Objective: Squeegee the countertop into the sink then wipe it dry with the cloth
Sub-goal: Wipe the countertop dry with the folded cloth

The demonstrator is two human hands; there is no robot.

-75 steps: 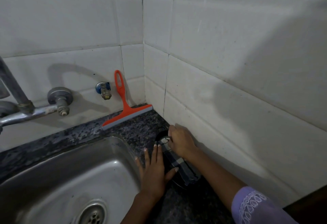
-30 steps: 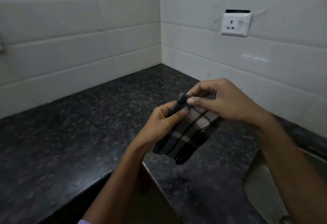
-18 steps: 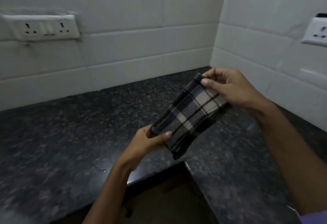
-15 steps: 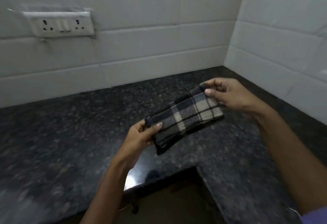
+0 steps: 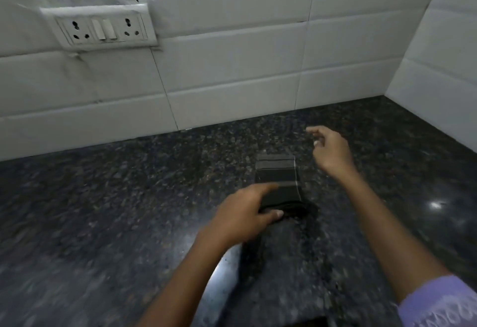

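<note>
The folded cloth [image 5: 277, 174] lies flat on the dark countertop [image 5: 103, 197]. The left hand [image 5: 245, 213] pinches its near end; the right hand [image 5: 330, 150] hovers above, fingers loosely spread, empty.

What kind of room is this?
Most likely a home kitchen: a dark speckled stone countertop meets white wall tiles, a socket panel sits above it, and a folded checked cloth lies on the counter.

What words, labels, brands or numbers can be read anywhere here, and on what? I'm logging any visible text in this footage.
None can be read.
Socket and switch plate: no lettering shows.
Plaid cloth under the left hand: only stripes, no tag in view.
Wall tiles and countertop: no text.
</note>
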